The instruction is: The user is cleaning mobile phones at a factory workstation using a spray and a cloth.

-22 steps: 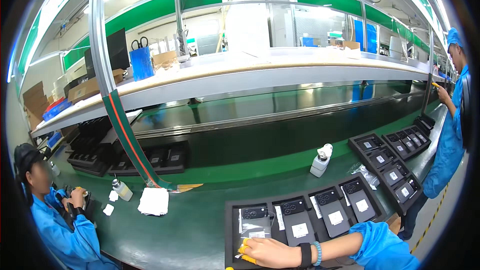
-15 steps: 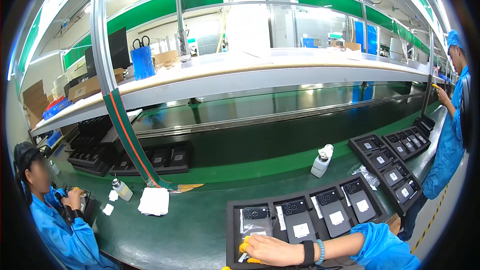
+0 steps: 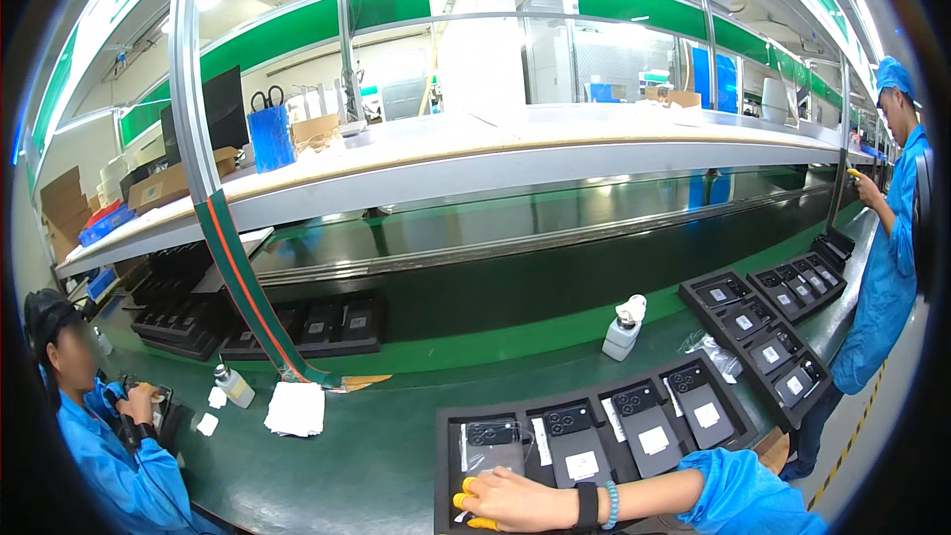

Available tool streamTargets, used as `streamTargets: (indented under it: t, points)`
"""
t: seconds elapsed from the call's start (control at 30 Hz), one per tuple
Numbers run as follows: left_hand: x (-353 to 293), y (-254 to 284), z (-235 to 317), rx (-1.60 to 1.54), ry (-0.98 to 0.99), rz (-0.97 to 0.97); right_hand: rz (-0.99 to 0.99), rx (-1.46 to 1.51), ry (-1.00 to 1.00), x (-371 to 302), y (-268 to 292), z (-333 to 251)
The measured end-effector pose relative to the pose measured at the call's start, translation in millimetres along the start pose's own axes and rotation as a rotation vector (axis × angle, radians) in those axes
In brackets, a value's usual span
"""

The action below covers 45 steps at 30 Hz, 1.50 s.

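My right hand (image 3: 517, 501), with yellow finger cots on its fingertips, reaches in from the lower right over the near left part of a black foam tray (image 3: 445, 448). Its fingers are bent together at the lower end of a dark smartphone (image 3: 494, 434) in clear plastic film, the leftmost in the tray. What they pinch is hidden. To its right lie more smartphones: one with a white label (image 3: 578, 443), another (image 3: 646, 426), and a third (image 3: 699, 403). White paper strips stand beside them. My left hand is out of view.
Behind the tray stand a white pump bottle (image 3: 623, 329) and crumpled clear plastic (image 3: 715, 357). More phone trays (image 3: 763, 342) sit at the right. White wipes (image 3: 295, 408) and another bottle (image 3: 234, 385) lie left. A co-worker (image 3: 114, 446) works at left, another (image 3: 882, 258) stands at right.
The whole view has shifted slightly, so the bench sits a little further left and lower. My right hand stays at the bagged smartphone. A yellow tip at the lower edge has gone from view.
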<state>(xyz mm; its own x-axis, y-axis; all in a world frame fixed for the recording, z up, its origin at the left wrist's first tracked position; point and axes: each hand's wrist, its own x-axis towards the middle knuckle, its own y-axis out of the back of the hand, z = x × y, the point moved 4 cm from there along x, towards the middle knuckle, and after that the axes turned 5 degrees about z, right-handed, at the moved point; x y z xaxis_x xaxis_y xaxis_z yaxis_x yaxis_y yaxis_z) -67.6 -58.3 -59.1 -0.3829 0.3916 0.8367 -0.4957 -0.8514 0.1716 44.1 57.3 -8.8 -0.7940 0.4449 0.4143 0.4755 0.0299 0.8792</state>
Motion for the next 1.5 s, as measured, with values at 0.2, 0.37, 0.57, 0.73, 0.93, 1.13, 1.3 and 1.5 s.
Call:
streamTargets:
  t: [0.2,0.37,0.57,0.73,0.93,1.13,1.3,1.5]
  points:
    - [6.2,-0.4,4.8,0.007,0.001,-0.062,0.098,-0.055,0.015,-0.4,-3.6,-7.9]
    - [1.1,-1.2,0.3,-0.018,0.071,-0.044,0.082,-0.157,0.039,-1.4,-0.9,-14.5]
    - [5.8,7.9,-6.4,0.053,0.030,-0.068,0.115,-0.264,0.030,5.6,3.0,-16.5]
    - [7.1,9.2,-7.5,0.060,0.035,-0.052,0.039,-0.184,0.115,9.1,5.4,-15.2]
    - [-1.3,7.3,-12.0,0.023,0.055,-0.022,-0.322,-0.144,0.001,10.3,-9.4,-8.9]
    - [0.9,7.4,-11.7,0.024,0.064,-0.023,-0.194,-0.073,0.063,12.5,-4.4,-6.5]
    - [3.5,4.7,-4.6,0.033,0.026,-0.037,-0.153,0.023,-0.049,8.0,-9.3,4.2]
    - [8.3,-20.2,21.3,-0.100,-0.192,-0.335,-0.088,0.232,-0.243,6.0,-5.6,27.4]
